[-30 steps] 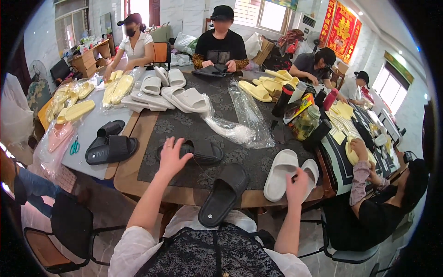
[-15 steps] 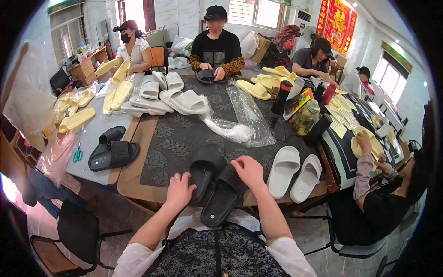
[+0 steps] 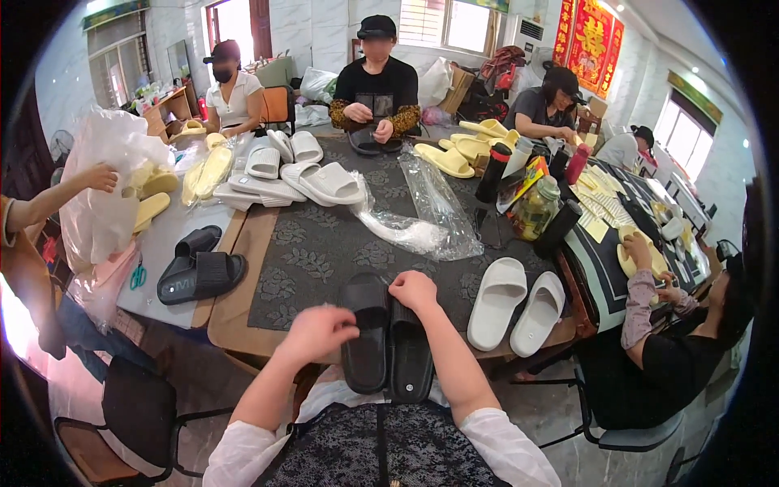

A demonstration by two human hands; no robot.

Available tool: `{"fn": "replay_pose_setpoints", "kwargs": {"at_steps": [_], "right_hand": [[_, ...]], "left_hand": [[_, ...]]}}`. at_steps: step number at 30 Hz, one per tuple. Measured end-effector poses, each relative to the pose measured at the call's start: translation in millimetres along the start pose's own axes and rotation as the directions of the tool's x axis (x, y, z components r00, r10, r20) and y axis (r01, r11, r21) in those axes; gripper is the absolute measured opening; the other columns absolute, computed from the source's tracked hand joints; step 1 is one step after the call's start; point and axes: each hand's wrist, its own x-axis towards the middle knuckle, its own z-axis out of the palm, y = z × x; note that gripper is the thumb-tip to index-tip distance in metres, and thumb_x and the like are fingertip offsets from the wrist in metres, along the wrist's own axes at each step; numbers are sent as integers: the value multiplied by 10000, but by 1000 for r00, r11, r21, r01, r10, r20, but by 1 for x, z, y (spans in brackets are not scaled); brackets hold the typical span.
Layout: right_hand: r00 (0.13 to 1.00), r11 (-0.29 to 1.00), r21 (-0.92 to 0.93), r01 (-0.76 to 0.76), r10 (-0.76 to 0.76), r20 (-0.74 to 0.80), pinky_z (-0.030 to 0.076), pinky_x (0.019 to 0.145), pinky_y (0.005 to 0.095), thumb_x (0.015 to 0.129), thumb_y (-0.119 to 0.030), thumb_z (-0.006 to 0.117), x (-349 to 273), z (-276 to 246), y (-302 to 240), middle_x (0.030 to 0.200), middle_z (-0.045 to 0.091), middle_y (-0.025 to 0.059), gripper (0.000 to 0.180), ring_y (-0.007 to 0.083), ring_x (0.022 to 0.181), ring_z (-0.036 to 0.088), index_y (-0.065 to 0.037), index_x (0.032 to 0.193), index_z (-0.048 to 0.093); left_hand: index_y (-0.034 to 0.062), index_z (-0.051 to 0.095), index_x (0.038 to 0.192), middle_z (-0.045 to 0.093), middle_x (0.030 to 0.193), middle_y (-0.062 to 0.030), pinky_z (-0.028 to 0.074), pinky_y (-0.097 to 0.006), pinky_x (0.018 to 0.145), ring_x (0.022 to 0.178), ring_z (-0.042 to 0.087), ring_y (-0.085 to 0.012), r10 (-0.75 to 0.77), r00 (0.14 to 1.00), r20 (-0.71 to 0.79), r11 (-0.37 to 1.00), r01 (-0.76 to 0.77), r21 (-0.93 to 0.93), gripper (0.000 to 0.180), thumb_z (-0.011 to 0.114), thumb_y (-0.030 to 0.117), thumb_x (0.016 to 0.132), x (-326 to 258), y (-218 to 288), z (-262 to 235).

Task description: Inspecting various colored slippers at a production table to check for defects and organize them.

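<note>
A pair of black slide slippers lies side by side, toes away from me, at the table's near edge, heels overhanging toward my lap. My left hand (image 3: 319,333) is slightly blurred beside the left slipper (image 3: 365,369), thumb and fingers apart with nothing seen between them. At the toe end of the right slipper (image 3: 411,365), the bent fingers of my right hand (image 3: 414,290) pinch its upper edge; the fingertips are partly hidden. To the right rests a white pair, one slipper (image 3: 497,304) next to the other (image 3: 539,315).
Another black pair (image 3: 203,276) and teal scissors (image 3: 139,277) lie on the left table. Grey-white slippers (image 3: 324,180) are piled ahead, beside clear plastic wrap (image 3: 430,231). A jar (image 3: 537,207) and bottles stand at right. Co-workers sit around; a person's hand (image 3: 99,177) holds a plastic bag (image 3: 97,219).
The black slippers have been straightened from a tilted, overlapping position to side by side. My left hand has lifted off the left one. A person's arm has appeared at the far left, holding the bag.
</note>
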Motion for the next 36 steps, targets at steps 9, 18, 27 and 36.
{"fn": "replay_pose_setpoints", "kwargs": {"at_steps": [9,18,27,36], "right_hand": [[981,736,664,130,4,-196,491,651,278,879,-194,602,-9,12,6,760,671,55,168,135,716,644,-31,889,640],[956,666,713,218,2,-295,448,627,216,882,-120,636,-11,17,10,750,617,-9,107,51,674,548,-13,882,631],[946,654,719,237,13,-324,444,629,218,848,-140,687,-9,12,8,731,635,-17,132,46,666,538,-12,881,692],[945,627,740,245,14,-326,435,622,204,842,-136,700,-6,20,19,736,637,-30,129,31,674,537,-12,878,696]], "left_hand": [[57,667,1046,675,909,-157,514,-408,779,878,647,-329,-11,949,-316,998,-11,-69,332,693,272,795,132,-17,37],[-14,684,937,674,818,-7,486,-237,712,762,595,-69,-111,948,-298,684,-145,-715,175,675,140,853,156,-32,95],[-14,674,909,641,785,7,461,-237,669,727,565,-69,-119,904,-411,709,-212,-672,154,647,130,860,155,-36,99],[-11,656,892,625,791,4,458,-249,700,740,556,-81,-65,918,-392,768,-204,-607,146,625,130,876,151,-30,101]]}}
